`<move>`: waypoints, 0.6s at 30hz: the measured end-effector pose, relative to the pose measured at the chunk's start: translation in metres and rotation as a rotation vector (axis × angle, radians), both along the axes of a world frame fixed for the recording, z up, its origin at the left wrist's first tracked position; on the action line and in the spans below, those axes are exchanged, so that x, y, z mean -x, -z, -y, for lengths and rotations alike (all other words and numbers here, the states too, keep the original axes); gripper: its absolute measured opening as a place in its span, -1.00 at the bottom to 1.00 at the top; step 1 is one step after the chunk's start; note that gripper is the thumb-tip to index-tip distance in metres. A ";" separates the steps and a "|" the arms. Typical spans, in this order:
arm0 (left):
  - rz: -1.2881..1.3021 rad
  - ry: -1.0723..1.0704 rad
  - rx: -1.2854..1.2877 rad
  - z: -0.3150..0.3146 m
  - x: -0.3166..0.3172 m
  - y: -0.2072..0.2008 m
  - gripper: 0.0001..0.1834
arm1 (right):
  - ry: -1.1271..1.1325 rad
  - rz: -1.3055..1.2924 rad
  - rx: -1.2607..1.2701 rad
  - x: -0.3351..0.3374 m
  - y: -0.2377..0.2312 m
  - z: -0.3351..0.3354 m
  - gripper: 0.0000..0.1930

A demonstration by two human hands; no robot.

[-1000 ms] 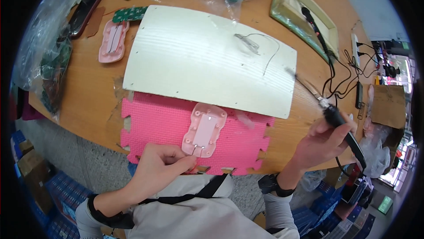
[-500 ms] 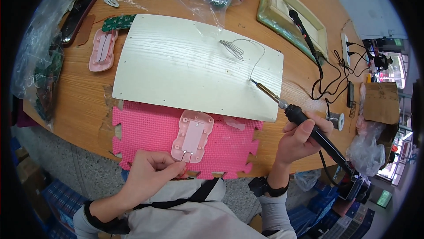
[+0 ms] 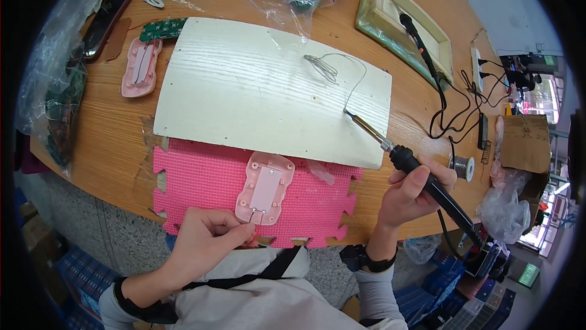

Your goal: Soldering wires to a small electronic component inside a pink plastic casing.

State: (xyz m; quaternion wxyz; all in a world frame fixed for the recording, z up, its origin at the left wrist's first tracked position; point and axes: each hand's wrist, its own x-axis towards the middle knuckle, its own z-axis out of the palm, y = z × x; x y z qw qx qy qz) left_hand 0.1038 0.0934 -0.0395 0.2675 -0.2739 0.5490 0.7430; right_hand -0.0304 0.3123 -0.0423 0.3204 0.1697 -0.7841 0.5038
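In my right hand [image 3: 419, 191] is a black soldering iron [image 3: 448, 199], gripped by its handle. Its tip meets the end of a thin solder wire [image 3: 360, 89], whose coil lies on a pale board [image 3: 268, 92]. My left hand [image 3: 210, 244] pinches thin wires at the lower end of a pink plastic housing [image 3: 265, 188]; the fingertips partly cover them. That housing lies open side up on a pink foam mat [image 3: 195, 174], with a rectangular insert and screw posts showing.
A second pink housing [image 3: 139, 70] and a green circuit board [image 3: 163, 29] lie left of the pale board. Another soldering iron [image 3: 415, 34] rests on a wooden frame [image 3: 372, 12]. Cables, a solder spool [image 3: 465, 168] and plastic bags [image 3: 506, 208] are at the right.
The view has shifted very slightly. My right hand and the iron's handle have moved a little left, while the tip stays at the solder. My left hand keeps its pinch.
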 end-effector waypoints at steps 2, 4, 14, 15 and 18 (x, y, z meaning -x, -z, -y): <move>0.005 0.001 0.004 0.000 0.000 0.000 -0.84 | 0.005 -0.007 -0.006 -0.001 -0.001 0.000 -0.79; 0.010 -0.002 0.002 0.001 -0.002 0.001 -0.84 | 0.036 0.120 0.181 -0.003 -0.004 0.000 -0.74; 0.029 0.018 -0.006 0.002 -0.001 0.000 -0.83 | -0.370 0.291 0.377 -0.058 -0.020 0.025 -0.71; 0.024 0.011 -0.010 0.001 0.000 0.000 -0.85 | -0.389 0.311 0.338 -0.062 -0.017 0.023 -0.70; 0.019 0.001 -0.023 0.001 0.000 -0.001 -0.85 | -0.415 0.331 0.253 -0.069 -0.005 0.024 -0.69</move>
